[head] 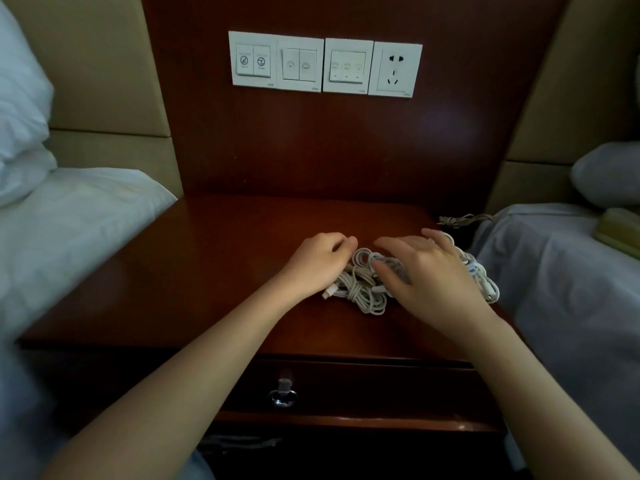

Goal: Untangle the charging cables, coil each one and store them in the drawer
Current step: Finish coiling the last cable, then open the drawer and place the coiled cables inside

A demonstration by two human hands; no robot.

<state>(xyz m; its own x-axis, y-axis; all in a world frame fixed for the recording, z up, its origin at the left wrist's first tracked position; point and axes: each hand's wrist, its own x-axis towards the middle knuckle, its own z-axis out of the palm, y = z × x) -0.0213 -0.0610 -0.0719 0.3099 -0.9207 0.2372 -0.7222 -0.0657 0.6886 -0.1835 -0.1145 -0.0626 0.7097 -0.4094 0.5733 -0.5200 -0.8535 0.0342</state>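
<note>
The job has hardly begun, by the look of it. The charging cables (363, 289) lie in one white knotted heap on the dark wooden worktop (225, 254), towards its right side, with loops wound over one another and a connector poking out at the near left edge of the heap. I can see no cable pulled free and none coiled on its own. Both hands are on the pile. The right hand (429, 275) lies flat over the right half with its fingers spread and fairly straight, pressing or feeling more than gripping. The left hand (317, 263) sits at the left edge with its fingers curled down into the cables, but I cannot tell from here whether it has pinched a strand. The drawer (363, 382) below the worktop is closed, and its ring pull (284, 396) hangs untouched. My reading is that all of it is left: separating the cables, coiling each one, opening the drawer and putting them inside.
</note>
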